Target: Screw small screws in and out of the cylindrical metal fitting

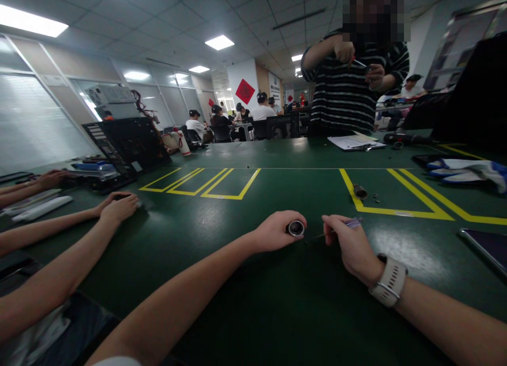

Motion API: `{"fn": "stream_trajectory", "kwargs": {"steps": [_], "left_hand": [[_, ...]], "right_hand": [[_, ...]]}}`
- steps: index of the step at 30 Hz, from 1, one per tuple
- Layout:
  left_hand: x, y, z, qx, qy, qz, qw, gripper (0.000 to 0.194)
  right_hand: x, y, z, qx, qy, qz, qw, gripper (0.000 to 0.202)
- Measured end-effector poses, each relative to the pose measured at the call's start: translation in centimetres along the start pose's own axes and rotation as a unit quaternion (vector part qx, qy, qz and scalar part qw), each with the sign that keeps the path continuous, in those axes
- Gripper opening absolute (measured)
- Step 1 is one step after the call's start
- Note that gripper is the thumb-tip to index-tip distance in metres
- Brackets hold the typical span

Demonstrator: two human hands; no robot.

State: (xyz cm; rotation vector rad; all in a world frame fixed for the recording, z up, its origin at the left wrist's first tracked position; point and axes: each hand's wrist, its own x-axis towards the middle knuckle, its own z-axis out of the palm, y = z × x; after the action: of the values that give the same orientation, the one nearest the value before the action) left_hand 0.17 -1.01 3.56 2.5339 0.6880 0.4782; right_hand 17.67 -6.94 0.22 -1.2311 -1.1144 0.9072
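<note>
My left hand [279,231] is wrapped round a small metal cylindrical part [296,228], its round open end facing me. Between the fingers of my right hand [350,244] is a slim screwdriver [351,223] with a translucent purplish handle. Its thin shaft points left toward the cylinder, and a gap seems to lie between them. A tiny dark piece [306,243] lies just below the cylinder. Another metal cylindrical part [360,191] rests on the green table beyond my right hand, with several small bits [376,198] beside it.
Yellow tape [222,196] marks areas on the table [190,228]. A co-worker's hands [119,205] are at the left; a standing person [352,86] works across the table. Around me are a clipboard [356,142], gloves [467,171], a tablet-like device [485,247] and an open computer case [129,147].
</note>
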Motion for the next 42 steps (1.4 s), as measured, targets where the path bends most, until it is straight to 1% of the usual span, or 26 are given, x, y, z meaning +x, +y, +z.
{"fn": "stream_trajectory", "kwargs": {"steps": [3, 5, 7, 10, 12, 15, 18, 22, 26, 28, 32, 36, 38, 40, 42], "left_hand": [[0.1, -0.3, 0.3, 0.0, 0.112, -0.048, 0.993, 0.016], [0.2, -0.7, 0.7, -0.017, 0.15, -0.066, 0.986, 0.017], [0.4, -0.9, 1.1, -0.066, 0.155, -0.066, 0.983, 0.019], [0.4, -1.1, 1.9, -0.177, 0.138, -0.06, 0.973, 0.022], [0.4, -1.0, 2.6, -0.227, 0.129, -0.073, 0.962, 0.023], [0.2, -0.4, 3.5, -0.284, 0.131, -0.103, 0.944, 0.023], [0.0, 0.5, 4.1, -0.331, 0.13, -0.116, 0.927, 0.023], [-0.2, 1.5, 4.2, -0.352, 0.125, -0.128, 0.919, 0.024], [0.0, 1.7, 4.2, -0.39, 0.142, -0.136, 0.899, 0.025], [0.0, 1.7, 4.2, -0.395, 0.155, -0.136, 0.895, 0.024], [0.1, 1.3, 4.0, -0.345, 0.186, -0.16, 0.906, 0.026], [0.2, 0.6, 3.4, -0.24, 0.24, -0.167, 0.926, 0.028], [0.2, 0.3, 3.2, -0.204, 0.256, -0.166, 0.93, 0.03], [0.3, 0.1, 3.1, -0.236, 0.252, -0.173, 0.922, 0.034], [0.4, 0.0, 3.1, -0.316, 0.238, -0.186, 0.899, 0.04]], "right_hand": [[0.0, 0.0, 0.1, 0.006, 0.003, -0.001, 1.0, 0.031], [0.1, 0.0, 0.1, 0.004, 0.005, 0.001, 1.0, 0.031], [0.1, -0.1, 0.2, -0.001, 0.008, 0.003, 1.0, 0.032], [0.0, -0.1, 0.3, -0.008, 0.01, 0.003, 1.0, 0.031], [0.0, 0.0, 0.2, -0.013, 0.011, 0.002, 1.0, 0.03], [0.0, 0.0, 0.2, -0.018, 0.014, 0.001, 1.0, 0.031], [0.1, 0.1, 0.2, -0.019, 0.017, -0.001, 1.0, 0.03], [0.1, 0.1, 0.3, -0.02, 0.014, -0.006, 1.0, 0.03], [0.1, 0.2, 0.3, -0.035, 0.018, -0.016, 0.999, 0.031], [0.0, 0.1, 0.2, -0.051, 0.023, -0.021, 0.998, 0.032], [-0.3, -0.6, 0.0, -0.093, 0.022, -0.026, 0.995, 0.034], [-0.6, -1.8, 0.0, -0.141, 0.017, -0.021, 0.99, 0.035], [-0.7, -2.2, 0.1, -0.158, 0.014, -0.016, 0.987, 0.035], [-0.7, -2.3, 0.1, -0.168, 0.011, -0.011, 0.986, 0.036], [-0.8, -2.2, 0.1, -0.169, 0.013, -0.016, 0.985, 0.037]]}}
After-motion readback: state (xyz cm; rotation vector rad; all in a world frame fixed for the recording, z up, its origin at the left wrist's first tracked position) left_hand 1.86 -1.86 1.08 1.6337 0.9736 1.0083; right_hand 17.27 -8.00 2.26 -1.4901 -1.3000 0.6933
